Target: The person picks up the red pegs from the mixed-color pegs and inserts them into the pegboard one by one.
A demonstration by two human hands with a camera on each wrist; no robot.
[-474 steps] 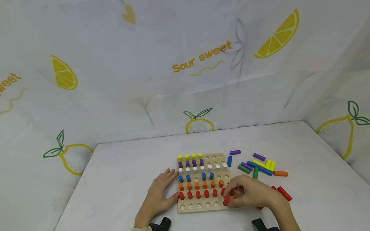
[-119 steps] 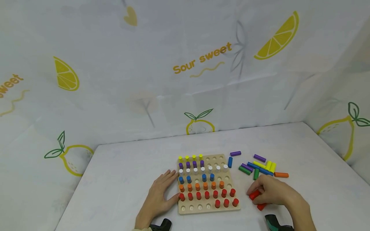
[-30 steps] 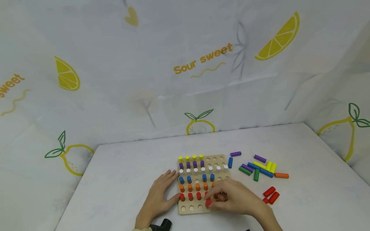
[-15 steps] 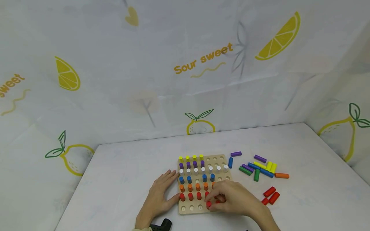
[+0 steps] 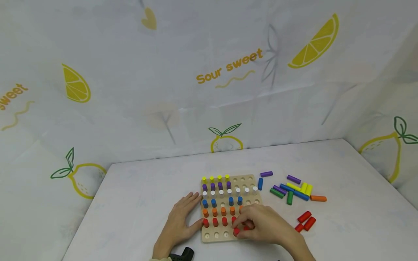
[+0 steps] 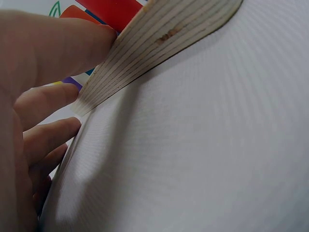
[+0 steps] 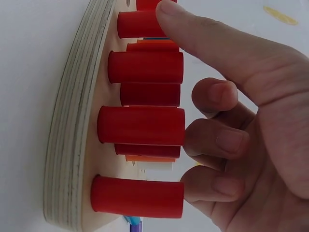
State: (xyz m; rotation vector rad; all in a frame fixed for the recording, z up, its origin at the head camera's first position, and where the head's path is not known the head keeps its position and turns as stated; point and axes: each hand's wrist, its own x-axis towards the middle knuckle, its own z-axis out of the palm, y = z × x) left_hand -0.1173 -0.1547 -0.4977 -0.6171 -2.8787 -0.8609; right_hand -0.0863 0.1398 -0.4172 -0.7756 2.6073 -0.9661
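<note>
A wooden pegboard [image 5: 209,239] carries rows of yellow, purple, white, blue, orange and red pegs. My right hand [image 5: 266,224] pinches a red peg [image 5: 236,232] standing in the front row, left of the other front-row pegs. In the right wrist view the thumb touches that red peg [image 7: 140,24]; the index finger is hidden, and the other fingers curl beside more upright red pegs [image 7: 145,124]. My left hand [image 5: 179,219] lies along the board's left side, fingers extended. In the left wrist view its thumb and fingertips touch the board's layered edge [image 6: 140,53].
Three loose red pegs [image 5: 309,223] lie right of the board. Farther back are loose green [image 5: 290,198], blue [image 5: 300,195], yellow [image 5: 303,187], purple [image 5: 294,179] and orange pegs [image 5: 318,198]. A white patterned cloth [image 5: 147,152] rises behind the table.
Since 4 seconds ago, my right hand has carried a red peg left from the loose pile to the board's front row. Over the last second that peg has sunk slightly. My left hand stays put.
</note>
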